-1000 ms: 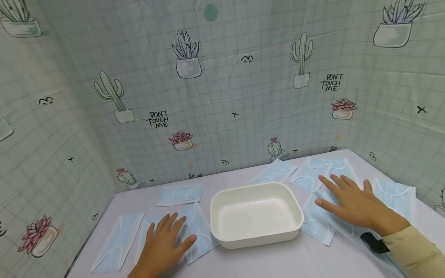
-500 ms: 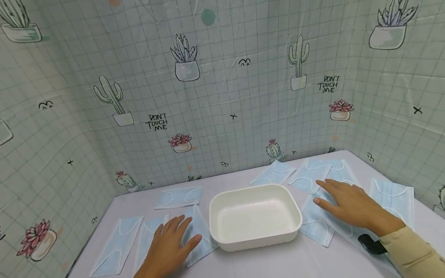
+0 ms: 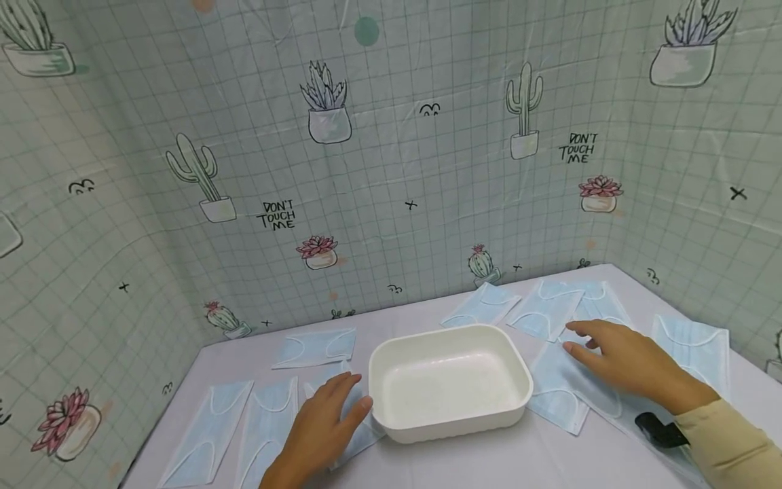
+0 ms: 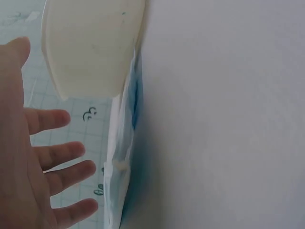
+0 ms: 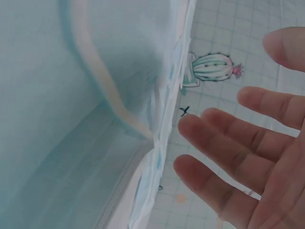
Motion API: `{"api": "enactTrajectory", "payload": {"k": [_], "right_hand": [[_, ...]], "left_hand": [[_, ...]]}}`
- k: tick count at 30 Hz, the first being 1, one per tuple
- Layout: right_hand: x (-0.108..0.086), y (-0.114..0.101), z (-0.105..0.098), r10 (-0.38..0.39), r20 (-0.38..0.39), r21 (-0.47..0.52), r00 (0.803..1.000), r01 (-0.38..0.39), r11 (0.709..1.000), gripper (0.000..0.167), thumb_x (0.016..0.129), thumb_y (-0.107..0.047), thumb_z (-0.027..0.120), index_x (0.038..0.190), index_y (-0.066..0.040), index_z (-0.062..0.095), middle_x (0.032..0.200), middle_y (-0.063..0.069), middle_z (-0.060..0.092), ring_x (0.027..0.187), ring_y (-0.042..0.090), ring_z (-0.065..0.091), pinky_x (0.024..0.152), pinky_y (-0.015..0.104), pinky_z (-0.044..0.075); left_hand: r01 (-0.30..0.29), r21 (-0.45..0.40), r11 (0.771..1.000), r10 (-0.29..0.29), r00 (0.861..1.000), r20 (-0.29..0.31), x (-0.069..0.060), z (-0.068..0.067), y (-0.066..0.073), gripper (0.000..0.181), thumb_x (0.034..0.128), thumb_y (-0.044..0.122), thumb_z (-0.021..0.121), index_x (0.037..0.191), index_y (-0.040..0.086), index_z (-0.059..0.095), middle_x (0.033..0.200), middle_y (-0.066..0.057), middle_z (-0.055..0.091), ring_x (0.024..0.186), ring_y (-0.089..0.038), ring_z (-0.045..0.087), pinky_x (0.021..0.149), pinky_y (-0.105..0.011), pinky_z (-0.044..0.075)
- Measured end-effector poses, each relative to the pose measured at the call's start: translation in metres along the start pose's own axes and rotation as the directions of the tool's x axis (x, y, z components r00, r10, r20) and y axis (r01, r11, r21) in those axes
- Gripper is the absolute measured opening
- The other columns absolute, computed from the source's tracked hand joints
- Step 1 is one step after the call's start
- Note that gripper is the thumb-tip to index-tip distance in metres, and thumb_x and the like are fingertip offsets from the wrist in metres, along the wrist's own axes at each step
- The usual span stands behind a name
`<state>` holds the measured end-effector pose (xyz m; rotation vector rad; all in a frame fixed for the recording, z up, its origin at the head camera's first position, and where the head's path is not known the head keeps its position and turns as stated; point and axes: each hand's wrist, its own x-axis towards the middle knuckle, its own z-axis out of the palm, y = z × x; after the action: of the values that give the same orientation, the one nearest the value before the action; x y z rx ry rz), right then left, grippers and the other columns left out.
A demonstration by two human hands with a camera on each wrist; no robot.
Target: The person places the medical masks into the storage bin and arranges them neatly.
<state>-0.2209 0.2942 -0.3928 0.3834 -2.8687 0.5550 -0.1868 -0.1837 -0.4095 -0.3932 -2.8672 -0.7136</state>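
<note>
In the head view my left hand (image 3: 324,424) hovers over a light blue face mask (image 3: 360,438) just left of a white plastic basin (image 3: 452,380). The left wrist view shows that hand's fingers (image 4: 64,155) spread and apart from the mask (image 4: 119,167), with the basin's side (image 4: 95,47) beyond the thumb. My right hand (image 3: 629,360) is above several overlapping masks (image 3: 565,367) on the right. Its fingers (image 5: 228,148) are loosely bent with nothing between them, and a mask with a white ear loop (image 5: 95,57) fills the left of the right wrist view.
More masks lie flat at the left, such as one near the table's left edge (image 3: 204,435) and one at the back left (image 3: 314,346). Others lie at the back (image 3: 482,303) and far right (image 3: 693,346). A printed cloth (image 3: 391,156) encloses the table (image 3: 476,462).
My left hand has shifted right toward the basin, uncovering a mask at its left. My right hand stays over the right-hand masks, its fingers now more bent than before.
</note>
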Motion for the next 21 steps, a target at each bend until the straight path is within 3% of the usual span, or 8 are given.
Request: {"api": "enactTrajectory", "payload": {"k": [10,13,18,21], "right_hand": [[-0.008,0.001,-0.006,0.037,0.017,0.032,0.999,-0.037,0.999,0.051,0.099,-0.043,0.061,0.128,-0.001,0.064,0.116,0.015,0.068,0.095,0.027,0.068,0.076,0.053,0.053],[-0.018,0.006,-0.008,0.042,0.014,0.042,0.999,-0.042,0.998,0.048,0.099,-0.040,0.062,0.127,0.000,0.065,0.114,0.015,0.069,0.093,0.027,0.068,0.076,0.053,0.052],[-0.034,0.017,-0.008,0.057,-0.019,0.045,0.998,-0.056,0.997,0.042,0.099,-0.036,0.063,0.124,-0.001,0.067,0.105,0.009,0.071,0.089,0.025,0.067,0.073,0.049,0.052],[-0.043,0.023,-0.009,0.074,-0.030,0.030,0.997,-0.073,0.997,0.040,0.099,-0.033,0.064,0.121,0.000,0.068,0.098,0.005,0.071,0.084,0.023,0.067,0.070,0.046,0.051]], "left_hand": [[0.065,-0.154,0.986,-0.069,0.997,-0.019,-0.002,0.002,0.009,0.066,0.1001,0.063,0.042,0.142,0.014,0.054,0.143,-0.007,0.053,0.130,-0.033,0.052,0.095,-0.063,0.044],[0.052,-0.213,0.976,-0.057,0.998,-0.017,-0.003,0.003,0.011,0.065,0.1012,0.060,0.044,0.143,0.011,0.052,0.141,-0.009,0.053,0.125,-0.033,0.054,0.091,-0.061,0.047],[0.023,-0.317,0.948,-0.028,1.000,-0.011,-0.002,0.007,0.013,0.062,0.1027,0.053,0.047,0.145,0.008,0.047,0.142,-0.010,0.050,0.125,-0.029,0.054,0.097,-0.052,0.047],[0.011,-0.341,0.940,-0.014,1.000,-0.005,-0.002,0.009,0.013,0.060,0.1034,0.050,0.048,0.146,0.008,0.046,0.143,-0.011,0.049,0.125,-0.029,0.054,0.096,-0.050,0.048]]}}
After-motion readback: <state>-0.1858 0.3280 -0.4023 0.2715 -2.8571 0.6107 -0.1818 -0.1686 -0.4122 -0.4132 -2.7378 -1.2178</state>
